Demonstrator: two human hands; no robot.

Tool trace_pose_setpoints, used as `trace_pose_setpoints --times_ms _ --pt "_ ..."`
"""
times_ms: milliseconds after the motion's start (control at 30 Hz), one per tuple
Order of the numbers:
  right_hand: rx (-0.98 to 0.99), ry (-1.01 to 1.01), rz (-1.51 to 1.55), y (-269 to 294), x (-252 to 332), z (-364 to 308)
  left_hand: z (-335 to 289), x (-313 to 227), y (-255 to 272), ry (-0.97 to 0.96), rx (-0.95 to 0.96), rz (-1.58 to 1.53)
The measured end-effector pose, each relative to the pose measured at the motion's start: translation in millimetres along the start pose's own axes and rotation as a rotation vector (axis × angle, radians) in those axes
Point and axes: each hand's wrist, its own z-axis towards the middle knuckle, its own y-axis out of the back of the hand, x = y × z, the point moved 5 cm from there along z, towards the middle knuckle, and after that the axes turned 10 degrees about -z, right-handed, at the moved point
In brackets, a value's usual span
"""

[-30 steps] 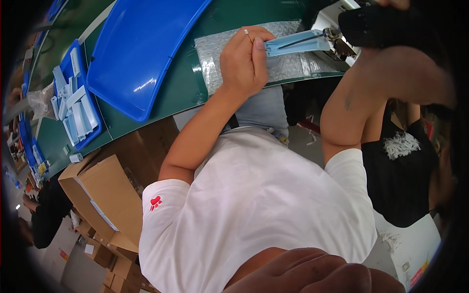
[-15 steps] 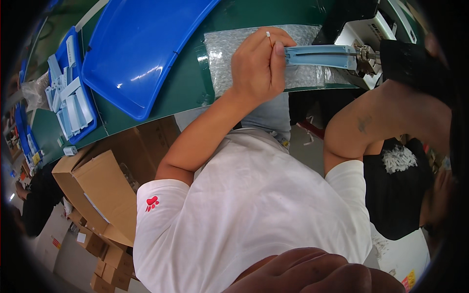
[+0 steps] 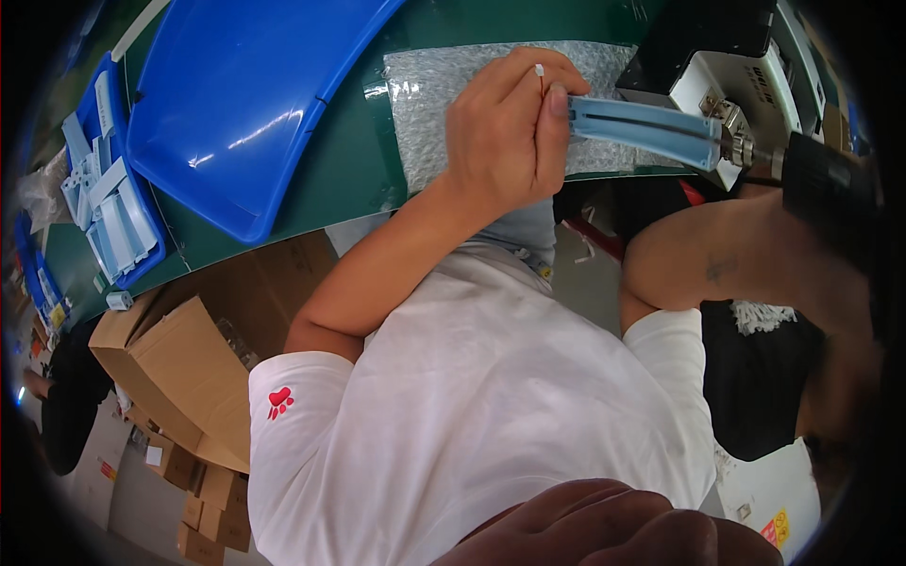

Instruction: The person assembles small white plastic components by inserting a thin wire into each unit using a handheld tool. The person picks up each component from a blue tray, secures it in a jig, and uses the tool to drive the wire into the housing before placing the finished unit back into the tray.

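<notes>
- In the head view, the left hand (image 3: 510,132) was closed on the near end of a pale blue plastic strip (image 3: 646,139), thumb and fingers clamped together.
- A thin wire with a small white plug (image 3: 540,70) poked up from that fist.
- The strip stuck out rightward above the bubble wrap (image 3: 420,113), its far end beside the metal tip of a black tool (image 3: 826,179); contact could not be told.
- The right forearm (image 3: 722,255) ran into the dark rim, hiding the right hand; how its fingers stood could not be told.
- The strip looked light, smooth and fairly stiff, perhaps a little bendy along its slot; its side edges seemed the best hold, while the wire looked fragile.
- The green table (image 3: 349,174) also bore a black-and-white box (image 3: 703,47), a big blue tray (image 3: 226,123) and a smaller tray (image 3: 156,243) of pale blue pieces (image 3: 123,226).
- Beyond stood a cardboard box (image 3: 189,368), stacked cartons (image 3: 222,500) and a person in black (image 3: 755,396).
</notes>
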Motion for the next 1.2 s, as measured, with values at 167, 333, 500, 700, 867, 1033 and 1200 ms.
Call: trace_pose_setpoints --times_ms 167,333,500,700,867,1033,1200 --pt "0.002 -0.007 -0.002 0.1 3.7 -0.8 0.3 0.9 -0.7 -0.009 -0.004 -0.04" --pt "0.0 -0.016 0.007 -4.5 1.6 -1.7 -0.7 -1.2 -1.2 -0.038 -0.006 -0.01" --pt "-0.033 -0.027 0.009 -3.2 -1.5 -1.8 -1.5 -4.4 0.0 -0.067 -0.027 0.015" --pt "-0.135 0.004 0.044 8.6 12.6 14.8 3.6 -13.2 -3.4 -0.069 -0.053 0.023" --pt "-0.246 0.068 0.514 7.0 55.4 61.7 -6.6 11.1 5.1 0.09 -0.05 -0.012" --pt "-0.431 -0.05 -0.141 21.8 28.3 82.6 -8.3 18.2 27.4 0.298 -0.139 -0.079" --pt "-0.48 0.293 -0.804 21.9 19.6 14.1 -13.6 -2.6 40.5 0.381 -0.27 -0.332"
